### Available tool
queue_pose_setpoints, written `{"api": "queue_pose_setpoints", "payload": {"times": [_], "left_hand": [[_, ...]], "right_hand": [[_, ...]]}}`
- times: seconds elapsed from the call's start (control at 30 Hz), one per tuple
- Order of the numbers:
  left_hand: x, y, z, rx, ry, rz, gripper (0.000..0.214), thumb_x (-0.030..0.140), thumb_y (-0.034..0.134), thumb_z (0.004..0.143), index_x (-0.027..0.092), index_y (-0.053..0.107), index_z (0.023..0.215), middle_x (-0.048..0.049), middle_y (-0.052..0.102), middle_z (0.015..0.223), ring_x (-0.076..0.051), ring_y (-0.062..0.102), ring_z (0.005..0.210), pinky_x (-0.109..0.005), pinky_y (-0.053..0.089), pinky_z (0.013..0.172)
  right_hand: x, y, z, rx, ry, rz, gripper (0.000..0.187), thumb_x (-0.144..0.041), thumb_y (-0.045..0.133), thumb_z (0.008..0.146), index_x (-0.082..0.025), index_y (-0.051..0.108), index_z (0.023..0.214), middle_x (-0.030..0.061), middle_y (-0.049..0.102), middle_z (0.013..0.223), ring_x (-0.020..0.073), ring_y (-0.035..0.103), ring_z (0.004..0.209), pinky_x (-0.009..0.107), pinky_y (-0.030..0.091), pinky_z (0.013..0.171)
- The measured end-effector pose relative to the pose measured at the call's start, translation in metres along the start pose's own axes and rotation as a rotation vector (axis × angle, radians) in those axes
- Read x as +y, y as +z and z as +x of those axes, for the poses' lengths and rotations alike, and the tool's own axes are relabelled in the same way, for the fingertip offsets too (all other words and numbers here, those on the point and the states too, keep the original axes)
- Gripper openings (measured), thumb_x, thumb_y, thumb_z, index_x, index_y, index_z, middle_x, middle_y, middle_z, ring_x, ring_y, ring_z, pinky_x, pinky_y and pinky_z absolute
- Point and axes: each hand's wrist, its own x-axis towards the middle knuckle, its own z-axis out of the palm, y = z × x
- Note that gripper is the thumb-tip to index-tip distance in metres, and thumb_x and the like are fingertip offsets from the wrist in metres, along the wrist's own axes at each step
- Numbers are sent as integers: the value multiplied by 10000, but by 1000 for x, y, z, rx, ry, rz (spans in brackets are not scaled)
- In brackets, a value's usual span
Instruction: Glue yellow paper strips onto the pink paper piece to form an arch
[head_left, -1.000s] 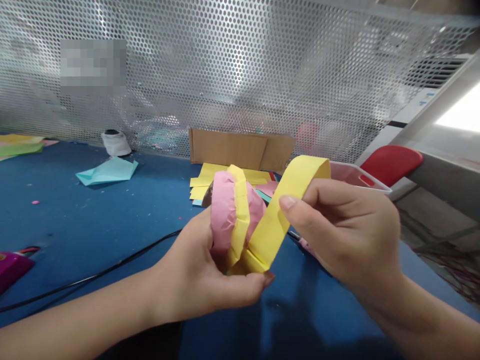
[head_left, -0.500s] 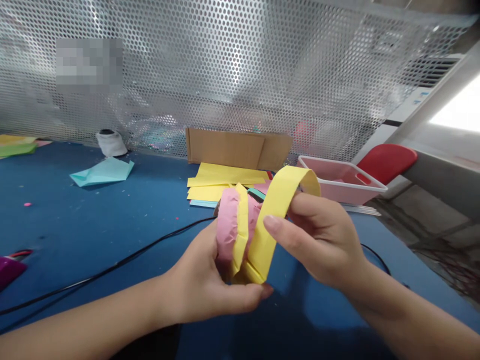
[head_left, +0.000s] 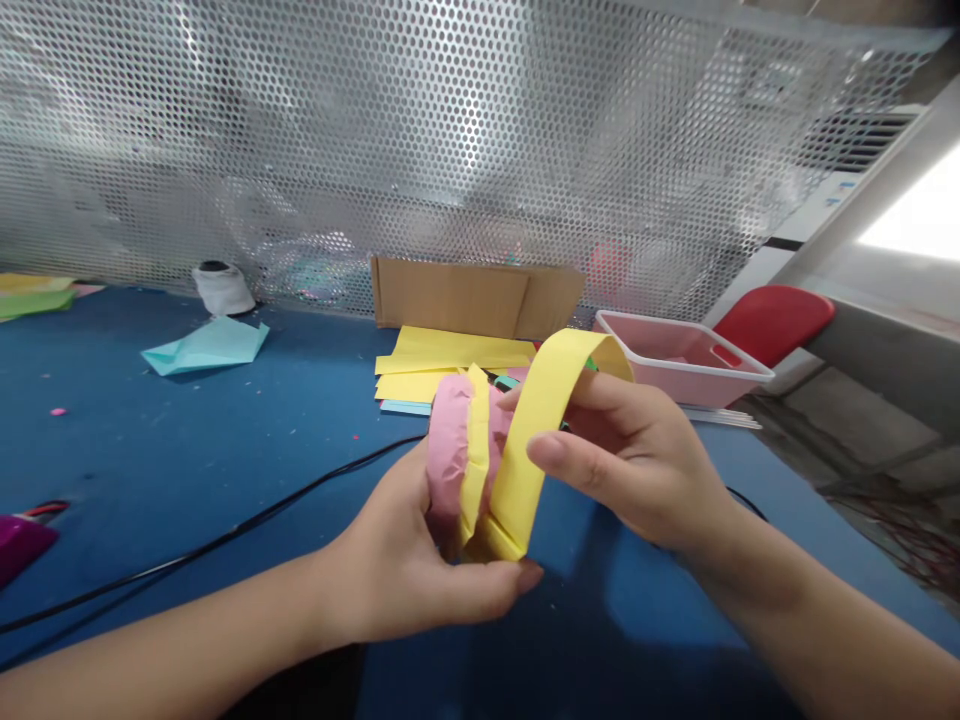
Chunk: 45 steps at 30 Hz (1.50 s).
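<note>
My left hand (head_left: 420, 560) is closed around a round, pink paper-covered piece (head_left: 448, 450) with a crumpled yellow paper band (head_left: 475, 450) running along its side. The left thumb lies under the lower edge. A wide yellow paper strip (head_left: 536, 420) rises from the bottom of this piece and bends over in a loop to the right. My right hand (head_left: 626, 450) has its thumb on the strip's near face, with the other fingers behind it. Those fingertips are partly hidden by the strip. The far side of the pink piece cannot be seen.
Yellow paper sheets (head_left: 420, 385) lie before a cardboard piece (head_left: 450, 295). A pink basket (head_left: 690, 380) stands right, near a red chair (head_left: 780, 320). A black cable (head_left: 300, 510) crosses the blue table (head_left: 187, 450). Folded light-blue paper (head_left: 206, 345) and a white object (head_left: 223, 290) lie left.
Both hands and the pink piece have shifted slightly left. The right fingers have moved a little behind the yellow strip, with one fingertip now showing at its left edge by the pink paper.
</note>
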Motion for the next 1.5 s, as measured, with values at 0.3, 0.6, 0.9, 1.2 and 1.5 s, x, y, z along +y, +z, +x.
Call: {"api": "queue_pose_setpoints", "payload": {"times": [0.3, 0.6, 0.9, 1.2, 1.5], "left_hand": [[0, -3, -4, -24, -74, 102, 343, 280, 751, 691, 191, 521, 929, 41, 475, 704, -100, 423, 598, -212, 396, 531], [5, -6, -8, -89, -137, -11, 334, 289, 753, 674, 182, 507, 872, 47, 449, 683, -80, 380, 571, -193, 333, 498], [7, -6, -4, -193, -137, -89, 354, 244, 729, 690, 186, 502, 957, 36, 439, 765, -91, 386, 645, -203, 350, 560], [9, -8, -4, -200, -197, -97, 311, 302, 726, 710, 178, 519, 907, 33, 451, 740, -84, 392, 608, -199, 352, 528], [1, -10, -5, 42, -264, -199, 447, 433, 787, 687, 161, 570, 967, 35, 564, 627, -78, 485, 435, -193, 423, 406]], "right_hand": [[12, -11, 10, -172, 68, 350, 199, -269, 786, 721, -251, 739, 914, 14, 682, 986, 171, 635, 1013, 301, 521, 910], [32, -23, 13, -211, 111, 405, 219, -357, 781, 709, -280, 736, 909, 28, 660, 984, 217, 587, 1085, 391, 511, 911], [28, -22, 11, -200, 85, 331, 149, -327, 774, 726, -261, 709, 843, 5, 612, 991, 174, 604, 1006, 342, 517, 883], [8, -14, 10, -127, 140, 239, 172, -355, 727, 783, -228, 675, 886, 24, 685, 932, 170, 650, 917, 314, 537, 817], [-11, 9, -7, -128, -38, -398, 192, -335, 713, 794, -196, 607, 716, 16, 576, 854, 147, 548, 830, 299, 471, 772]]}}
